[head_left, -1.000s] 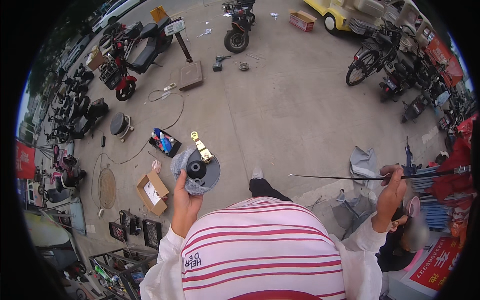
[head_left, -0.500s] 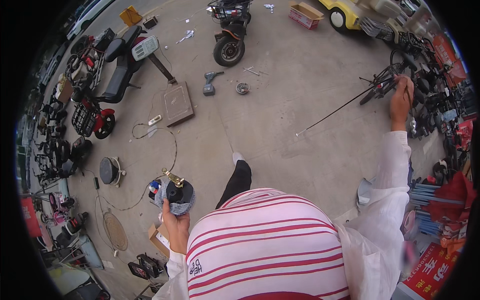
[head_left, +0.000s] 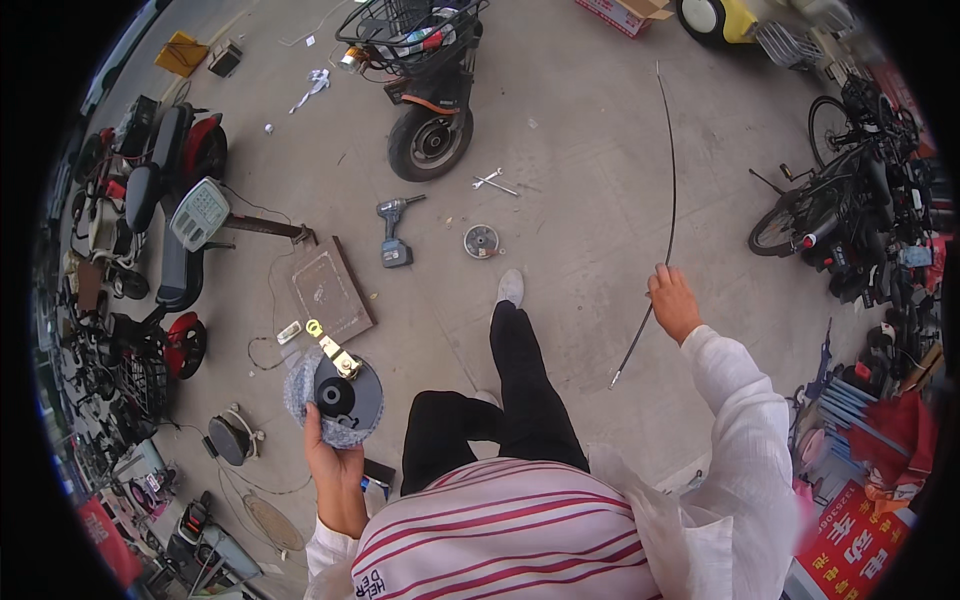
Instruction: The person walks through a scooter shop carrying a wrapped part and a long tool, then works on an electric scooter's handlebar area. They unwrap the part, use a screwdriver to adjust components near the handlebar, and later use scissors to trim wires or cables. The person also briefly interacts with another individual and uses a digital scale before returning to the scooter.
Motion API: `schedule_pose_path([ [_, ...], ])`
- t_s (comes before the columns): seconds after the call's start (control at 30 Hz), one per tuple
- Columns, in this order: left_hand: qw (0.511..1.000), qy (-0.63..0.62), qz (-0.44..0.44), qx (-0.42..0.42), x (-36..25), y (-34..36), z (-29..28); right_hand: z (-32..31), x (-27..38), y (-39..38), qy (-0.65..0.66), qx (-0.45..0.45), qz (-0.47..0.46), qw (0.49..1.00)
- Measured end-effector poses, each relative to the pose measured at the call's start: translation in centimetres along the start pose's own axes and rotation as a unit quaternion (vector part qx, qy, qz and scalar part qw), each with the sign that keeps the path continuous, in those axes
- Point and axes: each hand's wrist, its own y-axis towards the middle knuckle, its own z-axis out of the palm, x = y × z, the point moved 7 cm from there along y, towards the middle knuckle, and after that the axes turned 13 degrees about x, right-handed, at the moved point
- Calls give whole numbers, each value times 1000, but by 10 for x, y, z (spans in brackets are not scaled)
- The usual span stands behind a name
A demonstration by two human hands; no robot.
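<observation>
In my left hand [head_left: 336, 462], at lower left, is a round dark brake-drum-like part [head_left: 362, 398] with a gold metal lever [head_left: 340, 360] on top and crumpled bubble wrap [head_left: 297, 385] around it; my thumb lies along its side. My right hand [head_left: 672, 300], at centre right, grips a long thin black cable [head_left: 670, 160], which runs upright past my fingers and has metal ends. On the concrete ahead lie a cordless power tool [head_left: 391, 225], a round metal part [head_left: 480, 241] and wrenches [head_left: 487, 179].
A platform scale [head_left: 330, 285] stands at left among scooters [head_left: 160, 200]. A basketed scooter [head_left: 430, 140] stands ahead, bicycles [head_left: 830, 220] at right, a yellow cart [head_left: 740, 20] behind. A stool [head_left: 227, 437], red banner [head_left: 845, 540] and bundled blue poles [head_left: 840, 410] are near me.
I have moved forward toward the power tool. The cable in my right hand has swung from sideways to upright and moved leftward; my left hand still holds the round part.
</observation>
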Motion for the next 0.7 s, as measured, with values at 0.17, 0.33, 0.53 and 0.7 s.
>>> schedule_pose_path([
  [0.17,995,32,-80,-48,69,213,-19,294,28,162,-27,337,126,932],
  [0.33,992,79,-89,-29,139,407,-76,395,96,354,146,487,95,856],
  [0.53,986,112,-112,-47,194,556,-127,358,147,630,330,-22,136,934],
  [0.7,988,135,-72,-9,173,625,-120,377,165,708,200,-33,150,968],
])
